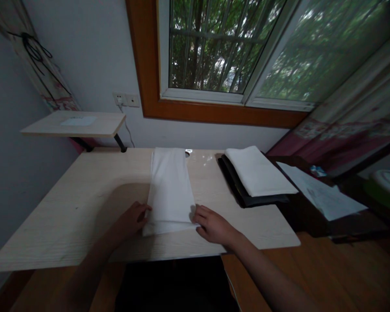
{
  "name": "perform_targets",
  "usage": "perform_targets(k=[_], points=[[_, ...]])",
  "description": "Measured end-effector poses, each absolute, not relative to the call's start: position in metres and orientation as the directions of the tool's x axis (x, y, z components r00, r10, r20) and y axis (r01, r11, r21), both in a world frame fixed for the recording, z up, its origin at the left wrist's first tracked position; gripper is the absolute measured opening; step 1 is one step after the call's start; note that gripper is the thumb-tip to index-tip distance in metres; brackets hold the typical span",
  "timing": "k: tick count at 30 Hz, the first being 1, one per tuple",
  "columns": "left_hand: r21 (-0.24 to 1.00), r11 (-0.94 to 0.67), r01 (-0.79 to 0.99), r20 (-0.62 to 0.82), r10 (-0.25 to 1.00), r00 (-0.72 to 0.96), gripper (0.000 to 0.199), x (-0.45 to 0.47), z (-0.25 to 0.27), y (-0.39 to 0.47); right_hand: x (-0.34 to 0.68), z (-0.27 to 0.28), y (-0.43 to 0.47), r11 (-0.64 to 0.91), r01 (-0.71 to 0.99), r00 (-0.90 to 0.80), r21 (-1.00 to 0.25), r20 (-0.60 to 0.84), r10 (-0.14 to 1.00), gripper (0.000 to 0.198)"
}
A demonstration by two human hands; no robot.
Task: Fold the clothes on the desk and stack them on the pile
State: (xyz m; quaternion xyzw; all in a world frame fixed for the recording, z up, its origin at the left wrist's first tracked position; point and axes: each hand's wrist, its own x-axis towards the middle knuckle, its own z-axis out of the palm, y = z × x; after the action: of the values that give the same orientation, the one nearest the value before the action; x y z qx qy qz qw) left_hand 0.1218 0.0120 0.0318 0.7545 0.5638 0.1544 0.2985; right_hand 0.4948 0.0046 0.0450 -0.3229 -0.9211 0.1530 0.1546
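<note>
A folded white cloth [171, 186] lies lengthwise on the pale wooden desk [84, 190], its near end crossed by a fold line. My left hand [133, 221] is at the cloth's near left edge, thumb and fingers closed on it. At the near right corner, my right hand [214, 225] pinches the opposite edge between thumb and fingers. The fingertips of both hands are partly hidden against the fabric.
To the right, a folded white stack [260, 171] rests on black folded items [235, 186]. A raised shelf [74, 123] stands at the back left. Beyond the desk's right end, a sheet of paper [321, 195] lies on a dark surface. A window [227, 47] is ahead.
</note>
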Motion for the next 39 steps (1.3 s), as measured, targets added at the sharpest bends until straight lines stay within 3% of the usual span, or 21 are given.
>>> perform_targets(k=[3,6,11,14,18,25,32,35,39], points=[[0.573,-0.207,0.793,-0.137,0.930,0.342,0.031,0.123,0.042,0.013,0.497,0.052,0.006,0.743,0.506,-0.756,-0.438,0.191,0.627,0.023],[0.553,-0.295,0.779,-0.060,0.919,0.390,0.027,0.125,0.047,0.021,0.498,0.059,0.009,0.742,0.476,-0.773,-0.473,0.177,0.609,0.009],[0.480,-0.450,0.753,0.149,0.888,0.435,0.023,0.131,0.047,0.035,0.491,0.063,0.027,0.745,0.474,-0.759,-0.470,0.210,0.616,0.030],[0.422,-0.530,0.736,0.144,0.840,0.523,0.018,0.135,0.047,0.039,0.484,0.058,0.041,0.748,0.496,-0.726,-0.442,0.261,0.636,0.025],[0.382,-0.580,0.720,0.100,0.800,0.591,0.021,0.133,0.043,0.037,0.480,0.049,0.053,0.752,0.494,-0.758,-0.436,0.207,0.618,0.015],[0.483,-0.594,0.643,0.072,0.759,0.647,0.025,0.125,0.045,0.022,0.489,0.047,0.048,0.684,0.469,-0.797,-0.558,0.065,0.600,0.033],[0.603,-0.520,0.605,-0.082,0.713,0.696,0.038,0.130,0.056,0.016,0.484,0.058,0.037,0.598,0.352,-0.878,-0.720,-0.032,0.477,0.019],[0.635,-0.481,0.605,-0.071,0.743,0.665,0.035,0.133,0.055,0.021,0.479,0.062,0.048,0.617,0.390,-0.817,-0.683,0.051,0.574,0.015],[0.634,-0.382,0.673,-0.001,0.869,0.495,0.026,0.135,0.049,0.041,0.473,0.055,0.072,0.667,0.529,-0.649,-0.526,0.256,0.717,0.012]])
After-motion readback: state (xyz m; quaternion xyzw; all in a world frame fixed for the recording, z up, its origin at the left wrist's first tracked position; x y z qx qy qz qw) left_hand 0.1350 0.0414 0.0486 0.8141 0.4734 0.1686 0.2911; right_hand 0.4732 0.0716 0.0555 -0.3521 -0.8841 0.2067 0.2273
